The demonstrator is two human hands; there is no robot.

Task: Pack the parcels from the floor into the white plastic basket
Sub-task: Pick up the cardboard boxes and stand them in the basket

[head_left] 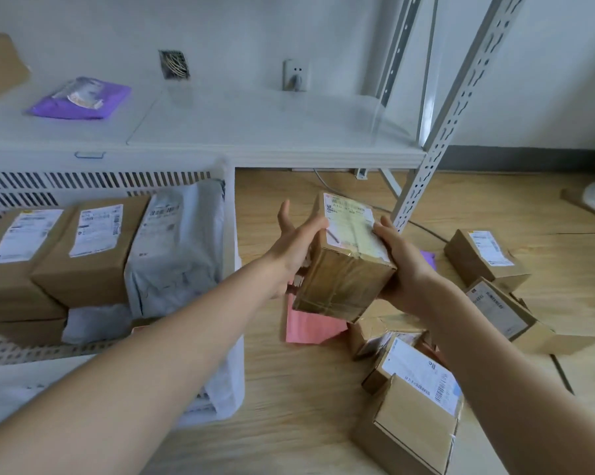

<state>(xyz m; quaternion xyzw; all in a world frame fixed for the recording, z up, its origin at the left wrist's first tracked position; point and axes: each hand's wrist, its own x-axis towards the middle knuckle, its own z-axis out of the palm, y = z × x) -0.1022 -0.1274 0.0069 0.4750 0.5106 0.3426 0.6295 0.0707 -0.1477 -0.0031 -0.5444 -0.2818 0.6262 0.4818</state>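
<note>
Hands clamp a taped brown parcel above the floor, left hand and right hand on opposite sides, just beside the white plastic basket.

basket wall blocks leftward, bare floor ahead
</note>
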